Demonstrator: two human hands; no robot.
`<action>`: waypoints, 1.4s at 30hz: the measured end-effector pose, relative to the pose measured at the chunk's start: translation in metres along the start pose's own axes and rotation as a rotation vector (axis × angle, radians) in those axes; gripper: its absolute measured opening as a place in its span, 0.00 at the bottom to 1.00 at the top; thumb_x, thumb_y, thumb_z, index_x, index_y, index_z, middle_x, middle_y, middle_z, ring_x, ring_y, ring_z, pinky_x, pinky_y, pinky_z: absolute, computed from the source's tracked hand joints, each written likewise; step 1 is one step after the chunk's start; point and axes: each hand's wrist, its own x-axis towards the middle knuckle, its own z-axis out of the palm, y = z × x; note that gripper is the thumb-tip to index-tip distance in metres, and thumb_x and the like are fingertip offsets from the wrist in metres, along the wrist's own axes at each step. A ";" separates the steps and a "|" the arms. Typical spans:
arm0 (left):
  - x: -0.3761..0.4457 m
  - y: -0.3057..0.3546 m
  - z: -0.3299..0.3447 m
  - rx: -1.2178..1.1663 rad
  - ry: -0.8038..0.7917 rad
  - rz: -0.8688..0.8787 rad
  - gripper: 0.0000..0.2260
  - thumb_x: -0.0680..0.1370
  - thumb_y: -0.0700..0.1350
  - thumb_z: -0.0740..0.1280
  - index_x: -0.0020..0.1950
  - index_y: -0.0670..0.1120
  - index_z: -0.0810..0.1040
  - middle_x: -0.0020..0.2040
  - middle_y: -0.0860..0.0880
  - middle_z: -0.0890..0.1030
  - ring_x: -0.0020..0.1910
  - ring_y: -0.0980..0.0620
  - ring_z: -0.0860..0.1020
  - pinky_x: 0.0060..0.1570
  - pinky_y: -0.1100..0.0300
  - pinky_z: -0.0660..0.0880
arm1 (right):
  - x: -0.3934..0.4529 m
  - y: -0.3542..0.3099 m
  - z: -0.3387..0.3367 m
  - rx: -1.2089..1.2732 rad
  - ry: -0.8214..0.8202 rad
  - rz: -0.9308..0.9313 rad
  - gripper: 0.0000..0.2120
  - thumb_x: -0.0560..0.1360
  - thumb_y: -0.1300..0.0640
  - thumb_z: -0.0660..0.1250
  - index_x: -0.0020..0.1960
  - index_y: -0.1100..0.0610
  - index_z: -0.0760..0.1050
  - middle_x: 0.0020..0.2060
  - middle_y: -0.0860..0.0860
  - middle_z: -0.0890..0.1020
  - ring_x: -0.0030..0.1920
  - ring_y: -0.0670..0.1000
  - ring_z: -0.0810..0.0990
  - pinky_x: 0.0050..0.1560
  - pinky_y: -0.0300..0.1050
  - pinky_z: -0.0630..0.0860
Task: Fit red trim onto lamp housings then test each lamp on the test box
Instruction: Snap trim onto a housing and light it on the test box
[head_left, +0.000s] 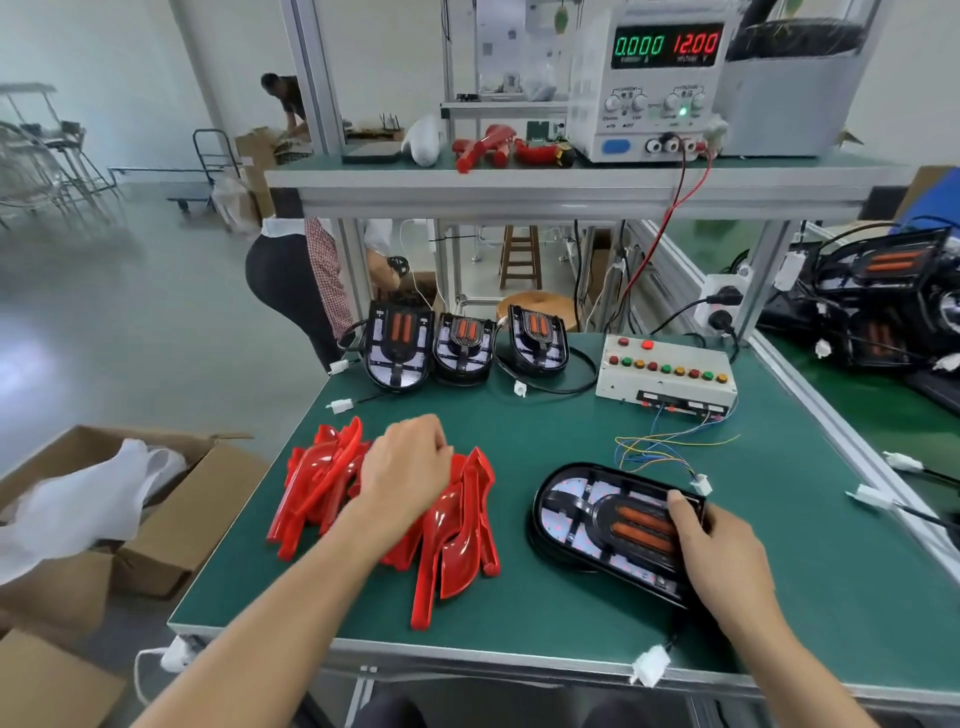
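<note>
A pile of several red trim pieces (457, 540) lies on the green table (571, 431) at front left. My left hand (405, 473) is over the pile with its fingers curled down among the trims; what they hold is hidden. A black lamp housing (587, 519) with two orange strips lies flat at front right. My right hand (722, 551) grips its right end, thumb on top. The white test box (670, 371) with coloured buttons stands behind it, its loose wires and white connector (702, 483) reaching almost to the housing.
Three more lamp housings (397, 348) lean upright at the table's back edge, cables trailing. A power supply (649, 78) reading 12.00 sits on the upper shelf. Open cardboard boxes (171, 519) stand at left. Loose white connectors (872, 496) lie at the right edge. Other people are behind the bench.
</note>
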 end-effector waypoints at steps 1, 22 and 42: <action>0.001 -0.005 -0.002 0.040 -0.015 0.002 0.05 0.79 0.48 0.67 0.48 0.47 0.79 0.49 0.48 0.82 0.51 0.42 0.81 0.48 0.51 0.77 | 0.000 -0.001 0.001 -0.017 0.010 0.018 0.23 0.81 0.37 0.59 0.39 0.54 0.76 0.37 0.52 0.82 0.43 0.60 0.79 0.46 0.54 0.76; 0.000 -0.005 -0.023 -0.162 0.011 -0.029 0.04 0.75 0.40 0.65 0.44 0.47 0.78 0.37 0.50 0.81 0.38 0.49 0.79 0.39 0.55 0.78 | -0.023 -0.006 -0.013 0.252 0.187 -0.071 0.15 0.81 0.41 0.62 0.57 0.51 0.78 0.48 0.47 0.80 0.48 0.48 0.79 0.52 0.51 0.72; -0.016 0.115 0.034 -0.409 -0.095 -0.004 0.10 0.76 0.49 0.63 0.54 0.44 0.70 0.46 0.44 0.78 0.48 0.38 0.75 0.45 0.51 0.68 | -0.054 -0.059 -0.003 -0.196 0.191 -0.850 0.07 0.74 0.62 0.76 0.51 0.57 0.82 0.43 0.52 0.83 0.37 0.58 0.82 0.33 0.52 0.79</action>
